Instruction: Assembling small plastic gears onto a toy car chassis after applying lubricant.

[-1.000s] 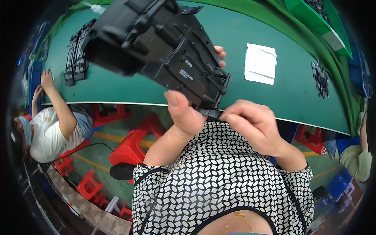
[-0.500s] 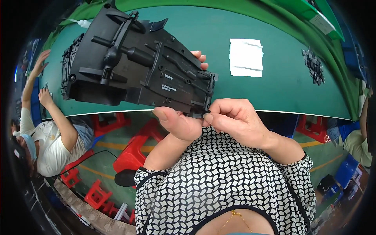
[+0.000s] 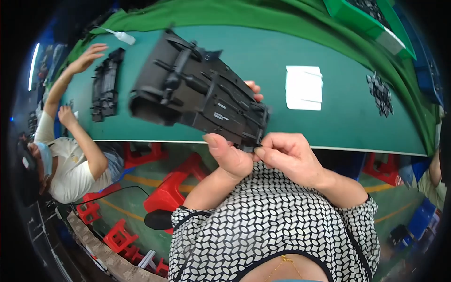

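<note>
Closest in: wearer's black-and-white patterned top (image 3: 277, 214). Left hand (image 3: 233, 159) is clamped on a long, ribbed, black plastic moulding (image 3: 213, 96), thumb on the near edge, fingertips showing past the far edge. Right hand (image 3: 293, 157) has thumb and forefinger pinched on its near right corner; can't tell if a separate small piece sits between them. Moulding is up in the air over the table's near edge, tilted, ribbed face up, slightly blurred.

Room below: red plastic stools (image 3: 174, 190) on a green floor (image 3: 155, 167) with yellow lines. At left, a co-worker in a pale top (image 3: 77, 162), one hand raised over the bench.

Surface: flat green table (image 3: 347, 122), pale edge strip. On it: stacked white sheets (image 3: 304, 88) right of the moulding, a cluster of small black parts (image 3: 379, 94) further right, long black parts (image 3: 108, 87) side by side at left. Beyond those, a white nozzle bottle (image 3: 125, 37), green cloth (image 3: 225, 15) along the far edge, green plastic bin (image 3: 399, 35) far right with black bits inside.

Writing: small pale print on the moulding, too blurred to read. White label (image 3: 391, 42) on the bin, illegible.
</note>
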Demonstrator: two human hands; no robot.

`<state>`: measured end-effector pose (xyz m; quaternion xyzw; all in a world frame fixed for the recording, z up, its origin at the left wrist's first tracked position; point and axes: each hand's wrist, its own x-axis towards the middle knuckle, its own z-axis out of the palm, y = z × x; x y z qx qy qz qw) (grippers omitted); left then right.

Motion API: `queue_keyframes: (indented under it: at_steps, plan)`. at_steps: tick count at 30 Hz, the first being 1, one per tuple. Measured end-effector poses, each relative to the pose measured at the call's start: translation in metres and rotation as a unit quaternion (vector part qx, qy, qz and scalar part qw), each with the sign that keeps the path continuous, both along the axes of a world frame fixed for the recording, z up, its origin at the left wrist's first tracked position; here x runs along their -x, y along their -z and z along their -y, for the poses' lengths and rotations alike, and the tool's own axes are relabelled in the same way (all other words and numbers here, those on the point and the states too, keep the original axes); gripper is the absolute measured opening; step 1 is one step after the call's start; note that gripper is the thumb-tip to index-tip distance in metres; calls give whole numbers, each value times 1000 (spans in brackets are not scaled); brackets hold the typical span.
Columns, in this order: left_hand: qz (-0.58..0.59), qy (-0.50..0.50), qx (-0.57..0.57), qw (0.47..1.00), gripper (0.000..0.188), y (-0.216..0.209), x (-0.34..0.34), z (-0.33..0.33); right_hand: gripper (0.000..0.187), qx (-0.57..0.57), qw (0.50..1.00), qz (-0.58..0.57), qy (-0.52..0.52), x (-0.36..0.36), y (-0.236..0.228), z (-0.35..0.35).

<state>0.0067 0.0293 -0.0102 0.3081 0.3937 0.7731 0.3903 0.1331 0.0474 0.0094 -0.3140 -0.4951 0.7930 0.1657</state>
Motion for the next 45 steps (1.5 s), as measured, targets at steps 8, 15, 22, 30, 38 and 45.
queue_keyframes:
  at_steps: [8, 15, 22, 30, 38, 45]
  plan:
    - [198, 106, -2, 974, 81, 16, 8, 2, 14, -227, 974, 9, 26, -12, 6, 5]
    - [302, 173, 25, 937, 80, 4, 39, 4, 6, -353, 919, 49, 166, -41, 6, -6]
    - [301, 214, 38, 928, 78, 2, 47, -3, 6, -407, 883, 95, 211, -56, 19, -14]
    - [226, 290, 199, 908, 66, -6, 87, -58, 5, -479, 856, 90, 171, -54, 18, -19]
    - [-11, 227, 326, 918, 52, -15, 106, -137, 5, -488, 847, 101, 184, -54, 24, -11]
    - [-356, 201, 229, 884, 54, 1, 90, -164, 5, -483, 851, 109, 176, -52, 28, -5]
